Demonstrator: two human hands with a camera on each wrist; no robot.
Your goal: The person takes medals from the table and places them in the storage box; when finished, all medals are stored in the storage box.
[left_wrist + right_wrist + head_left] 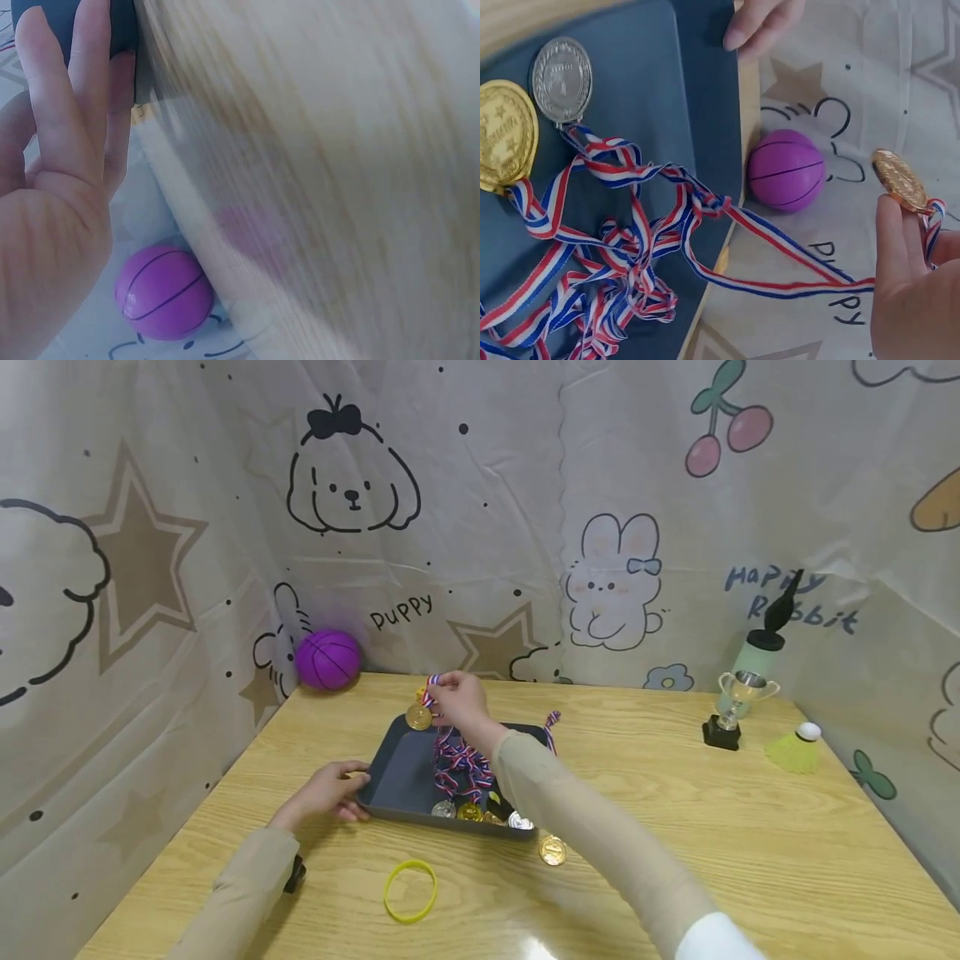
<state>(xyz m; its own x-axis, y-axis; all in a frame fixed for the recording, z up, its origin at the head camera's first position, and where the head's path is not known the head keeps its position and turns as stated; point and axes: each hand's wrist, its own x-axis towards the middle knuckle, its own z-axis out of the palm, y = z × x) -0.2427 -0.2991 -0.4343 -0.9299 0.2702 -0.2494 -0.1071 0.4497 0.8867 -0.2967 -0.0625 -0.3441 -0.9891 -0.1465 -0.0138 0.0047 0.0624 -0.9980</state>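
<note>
A dark grey tray (401, 768) sits on the table, holding tangled red, white and blue ribbons (461, 768). Along its near side lie several medals, including a silver medal (562, 79) and a gold medal (504, 135). My right hand (461, 697) is raised over the tray's far side and pinches the ribbon of a gold-coloured medal (418, 717), which hangs beside the fingers. From that hand, the ribbon stretches taut to a knot in the tangle. My left hand (330, 792) grips the tray's left edge near the front corner, with fingers (56, 97) against its wall.
Another gold medal (553, 850) lies in front of the tray, near a yellow wristband (410, 891). A purple ball (327, 659) sits at the back left. On the right stand a trophy cup (742, 689), a pale green bottle (759, 652) and a yellow shuttlecock (797, 750).
</note>
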